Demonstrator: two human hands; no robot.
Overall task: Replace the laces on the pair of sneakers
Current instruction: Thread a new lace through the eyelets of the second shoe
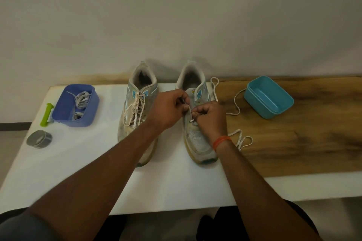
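Note:
Two worn grey-white sneakers stand side by side on the white table top point(78, 162), toes toward me. The left sneaker point(137, 115) is fully laced with a speckled cream lace. Over the right sneaker point(197, 139), my left hand point(168, 109) pinches a strand of its cream lace point(238, 107) near the tongue. Close beside it my right hand point(210, 117), fingers curled, grips the same lace at an eyelet. The rest of that lace trails loose to the right over the wooden surface. A blue box point(78, 105) at the left holds grey laces point(81, 101).
A light-blue empty box point(269, 97) stands at the right on the wooden board point(293, 143). A green tool point(46, 114) lies left of the blue box, and a round grey tin point(39, 139) sits near the table's left edge. A wall rises right behind the shoes.

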